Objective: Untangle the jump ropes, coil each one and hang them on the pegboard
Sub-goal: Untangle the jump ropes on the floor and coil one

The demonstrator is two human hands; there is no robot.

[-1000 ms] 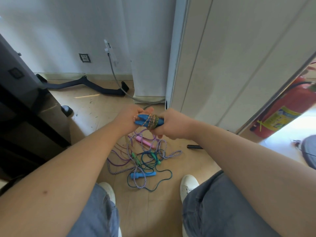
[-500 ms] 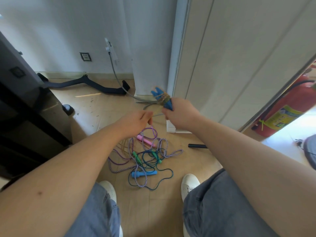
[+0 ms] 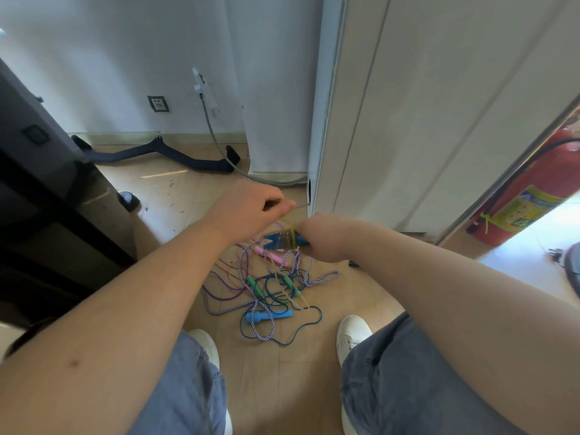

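Right hand (image 3: 323, 235) grips the blue-handled coiled rope (image 3: 284, 240); left hand (image 3: 248, 208) fingers pinch its thin cord. Tangled ropes (image 3: 266, 290) lie on the floor at 6 o'clock, between white shoes (image 3: 353, 332).

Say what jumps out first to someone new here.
The tangled jump ropes on the floor between the white shoes, with pink, green and blue handles. Just above it, the right hand grips blue handles wrapped in yellowish cord while the left hand pinches a strand. A red fire extinguisher stands far right.
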